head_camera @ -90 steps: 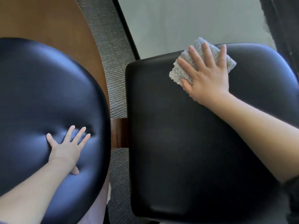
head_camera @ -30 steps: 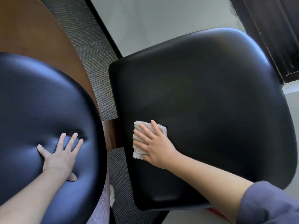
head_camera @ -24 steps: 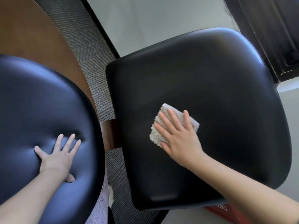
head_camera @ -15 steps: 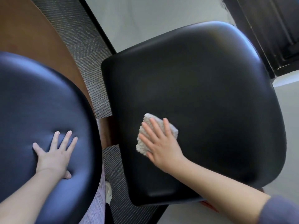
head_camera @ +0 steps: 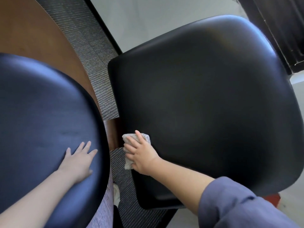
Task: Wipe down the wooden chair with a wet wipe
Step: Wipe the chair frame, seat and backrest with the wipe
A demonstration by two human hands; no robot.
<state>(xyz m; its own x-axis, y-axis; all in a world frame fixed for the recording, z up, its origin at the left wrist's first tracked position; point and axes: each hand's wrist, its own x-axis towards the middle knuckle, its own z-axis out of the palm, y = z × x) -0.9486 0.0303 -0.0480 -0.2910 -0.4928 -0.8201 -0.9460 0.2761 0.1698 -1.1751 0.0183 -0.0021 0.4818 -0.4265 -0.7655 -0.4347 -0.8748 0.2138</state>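
Note:
The chair's black padded seat (head_camera: 205,104) fills the right half of the head view. Its black padded backrest (head_camera: 41,120) fills the left, and a brown wooden piece (head_camera: 112,134) joins the two. My right hand (head_camera: 142,156) lies with straight fingers on a folded grey-white wipe (head_camera: 130,139) at the seat's left edge, near that wooden joint. The wipe hangs partly over the edge. My left hand (head_camera: 79,160) rests flat with spread fingers on the backrest.
A brown wooden tabletop (head_camera: 32,35) lies behind the backrest at the upper left. Grey ribbed carpet (head_camera: 92,51) runs between backrest and seat. Pale floor (head_camera: 148,18) shows beyond, with dark panelling (head_camera: 283,30) at the upper right and something red (head_camera: 271,199) under the seat.
My right hand slid the wipe from the seat's far edge toward me, across the middle, and now left to the seat's edge by the wooden joint. My left hand stayed on the backrest.

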